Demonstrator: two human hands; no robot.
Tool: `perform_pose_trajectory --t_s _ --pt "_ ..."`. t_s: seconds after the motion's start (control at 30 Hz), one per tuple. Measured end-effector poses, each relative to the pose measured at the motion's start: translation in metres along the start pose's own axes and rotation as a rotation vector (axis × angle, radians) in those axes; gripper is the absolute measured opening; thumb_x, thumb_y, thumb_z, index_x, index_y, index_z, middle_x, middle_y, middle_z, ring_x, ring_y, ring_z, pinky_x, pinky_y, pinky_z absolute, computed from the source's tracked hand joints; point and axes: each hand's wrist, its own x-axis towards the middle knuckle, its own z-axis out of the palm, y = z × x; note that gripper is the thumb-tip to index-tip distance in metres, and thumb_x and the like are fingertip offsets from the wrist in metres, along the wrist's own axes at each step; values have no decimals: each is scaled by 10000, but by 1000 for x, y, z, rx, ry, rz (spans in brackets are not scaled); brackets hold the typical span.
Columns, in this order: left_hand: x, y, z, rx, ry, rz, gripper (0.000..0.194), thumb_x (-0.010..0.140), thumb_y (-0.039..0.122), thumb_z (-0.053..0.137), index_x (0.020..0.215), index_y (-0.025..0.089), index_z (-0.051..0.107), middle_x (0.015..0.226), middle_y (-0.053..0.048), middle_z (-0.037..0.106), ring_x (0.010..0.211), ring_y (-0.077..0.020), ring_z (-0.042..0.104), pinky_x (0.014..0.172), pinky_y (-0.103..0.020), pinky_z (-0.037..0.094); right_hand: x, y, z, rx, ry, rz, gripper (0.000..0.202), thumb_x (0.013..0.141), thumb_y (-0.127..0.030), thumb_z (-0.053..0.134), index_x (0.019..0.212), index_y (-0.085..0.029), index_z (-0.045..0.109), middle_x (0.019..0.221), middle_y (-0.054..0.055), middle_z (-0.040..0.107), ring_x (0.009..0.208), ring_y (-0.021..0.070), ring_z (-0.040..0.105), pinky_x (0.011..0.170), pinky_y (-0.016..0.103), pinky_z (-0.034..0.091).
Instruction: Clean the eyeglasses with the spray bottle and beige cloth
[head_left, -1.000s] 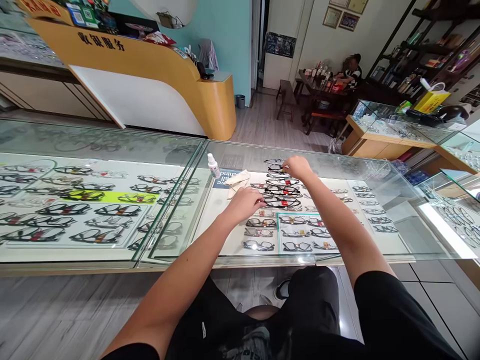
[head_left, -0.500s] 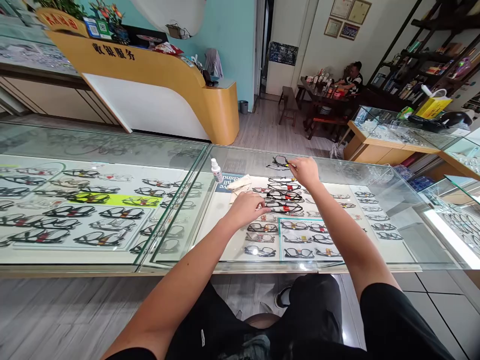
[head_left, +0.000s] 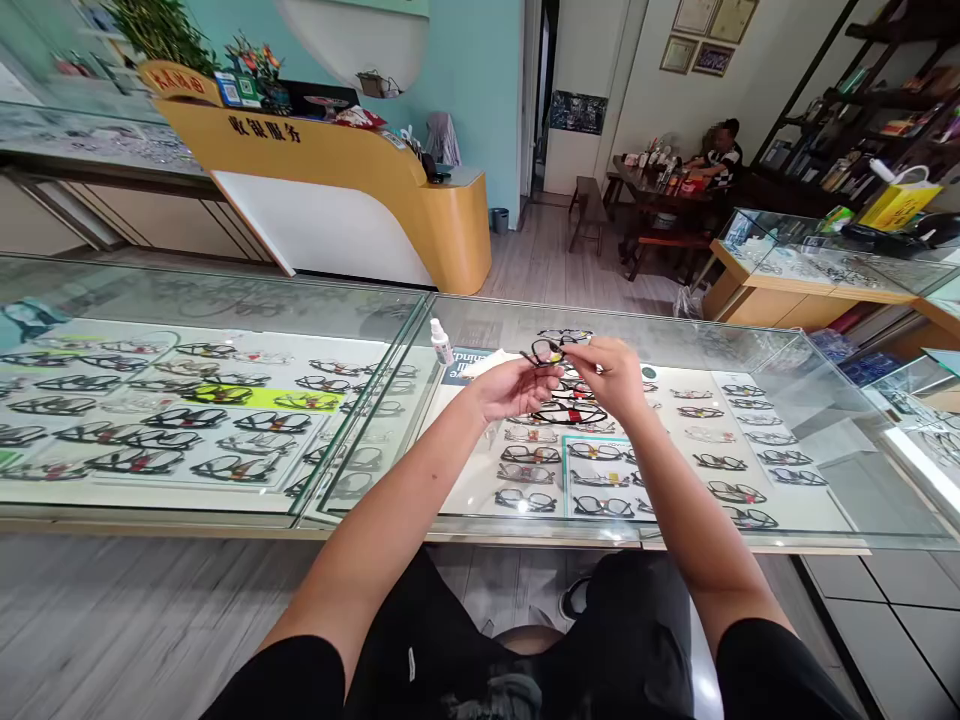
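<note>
While right hand (head_left: pixel 613 374) grips them, glasses (head_left: pixel 543 352) show dark rims.

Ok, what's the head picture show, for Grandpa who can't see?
A person's right grip holds dark-framed glasses over a glass display case, the left grip close by. More glasses lie in rows below; a white bottle stands nearby.

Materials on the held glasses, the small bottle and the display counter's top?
Held glasses: dark, slightly shiny frame, probably plastic, though coated metal is possible; too small to settle.
Small bottle: likely smooth plastic, going by its opaque white body and narrow cap.
Counter top: glossy clear glass, by its see-through surface, greenish edges and reflections.
</note>
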Motion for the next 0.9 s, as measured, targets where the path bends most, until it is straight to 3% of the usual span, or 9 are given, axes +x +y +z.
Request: perform_pose_trajectory --t_s 0.1,0.2,0.33,0.4,0.47,0.57,0.77,0.9 --pt "3 -2 -3 -106 -46 -40 201 1007 313 726 877 167 679 722 -12 539 564 -86 423 475 -195 355 -3 0 1 -41 -43 -57 381 1105 -436 555 1149 -295 906 764 81 674 814 260 627 839 399 426" --pt "8 -12 -11 -92 0 10 204 969 283 805 873 167 668 731 4 543 560 -64 446 483 -171 391 -7 3 3 -12 -58 -40 339 1087 -409 579 1161 -306 893 795 70 689 804 249 619 832 400 422" --pt "16 -23 -18 78 128 216 348 874 402 933 908 163 682 820 -8 660 606 -52 542 559 -177 477 -8 13 6 217 88 220 301 1016 -481 672 1106 -260 856 757 28 631 726 216 545 769 383 435" --pt "18 -25 -17 186 163 315 446 819 498 963 928 162 691 844 -23 706 654 -72 588 582 -190 484 -6 16 9 398 56 364 328 952 -563 736 976 -251 837 743 17 610 717 203 506 726 369 418" --pt "20 -27 -15 299 179 390 534 778 600 959 938 161 701 869 -41 739 702 -99 620 608 -214 496 -4 16 13 582 -53 450 393 871 -640 804 912 -249 823 768 17 633 747 197 502 725 359 417" --pt "21 -30 -12 429 185 460 614 752 713 919 931 164 711 872 -49 745 738 -131 639 644 -256 521 -4 12 20 767 -158 497 451 796 -677 859 913 -242 826 803 16 672 779 187 519 746 351 422" --pt "20 -30 -11 522 214 502 642 720 773 888 867 173 712 754 2 636 649 -123 560 615 -277 463 -7 15 27 922 -153 583 399 752 -568 918 943 -226 841 673 -46 519 671 135 358 673 326 292" --pt "20 -26 -18 654 282 562 598 787 763 830 801 171 755 693 7 582 673 -133 498 651 -291 407 -5 21 26 992 -194 604 402 710 -554 945 895 -219 821 707 -42 530 682 132 365 665 322 270"
